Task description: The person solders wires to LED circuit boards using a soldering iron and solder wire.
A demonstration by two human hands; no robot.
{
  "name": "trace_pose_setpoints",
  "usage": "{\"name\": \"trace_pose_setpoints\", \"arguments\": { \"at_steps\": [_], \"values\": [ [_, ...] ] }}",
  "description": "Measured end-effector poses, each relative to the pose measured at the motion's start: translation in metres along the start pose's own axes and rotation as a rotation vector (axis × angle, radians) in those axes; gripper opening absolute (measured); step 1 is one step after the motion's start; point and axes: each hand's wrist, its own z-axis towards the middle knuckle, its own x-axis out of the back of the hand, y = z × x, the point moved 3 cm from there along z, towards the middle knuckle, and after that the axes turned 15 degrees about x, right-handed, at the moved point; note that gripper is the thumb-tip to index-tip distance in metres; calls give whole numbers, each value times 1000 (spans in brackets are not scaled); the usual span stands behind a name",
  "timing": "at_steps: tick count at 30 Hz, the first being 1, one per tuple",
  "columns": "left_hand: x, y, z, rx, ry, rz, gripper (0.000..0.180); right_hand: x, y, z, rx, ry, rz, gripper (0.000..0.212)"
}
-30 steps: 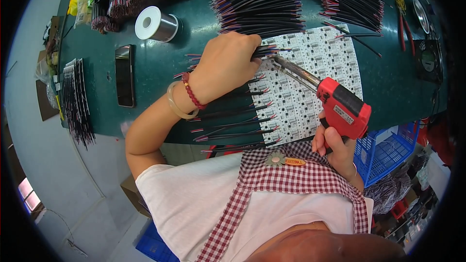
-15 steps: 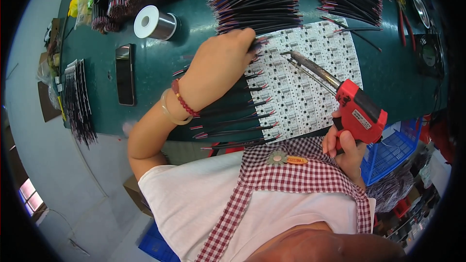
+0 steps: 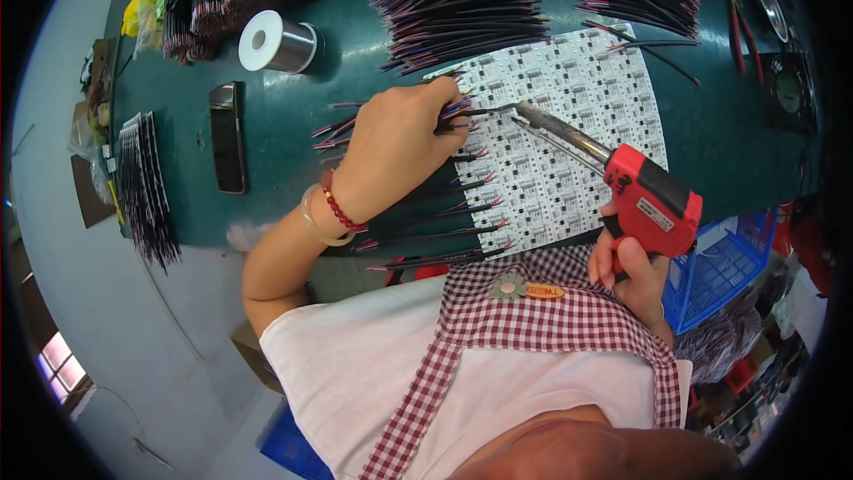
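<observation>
Dark green tabletop (image 3: 284, 124) carries a solder wire spool (image 3: 277, 42) and a smartphone (image 3: 227, 138) on the left. Near its front edge lies a white circuit-board panel (image 3: 569, 124). Over the panel's left side, the left hand (image 3: 404, 138) pinches several black cables (image 3: 459, 108); the right hand (image 3: 631, 265) grips a red soldering gun (image 3: 656, 213), tip close to their coloured ends.

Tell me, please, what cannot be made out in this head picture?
Head view:
Held wires: number hidden by left grip.
Red soldering gun: lower part partly covered by right grip.
Large wire stack: cut off by top edge.
White circuit sheet: fine details too small.
</observation>
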Motion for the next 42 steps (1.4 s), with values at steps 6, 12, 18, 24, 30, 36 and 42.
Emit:
{"name": "trace_pose_setpoints", "arguments": {
  "at_steps": [6, 12, 18, 24, 30, 36, 42],
  "values": [
    [0, 1, 2, 131, -51, -159, 19, 3, 1, -2, 40, -3, 79, 47],
    [-2, 0, 2, 99, -47, -205, 19, 8, -1, -5, 59, -69, 80, 42],
    [-2, 6, 9, 135, -88, -86, 19, 1, 7, -1, -28, -89, 10, 40],
    [-3, 4, 8, 126, -89, -46, 18, 3, 9, 1, -46, -119, -11, 35],
    [-3, 5, 8, 87, -67, -25, 17, 4, 10, 0, -54, -153, -62, 25],
    [-4, 3, 10, 26, -72, -17, 15, -1, 8, 1, -55, -112, -52, 27],
    [-2, 8, 13, 32, -118, 94, 15, 1, 8, -4, -15, -113, -27, 36]
  ]
}}
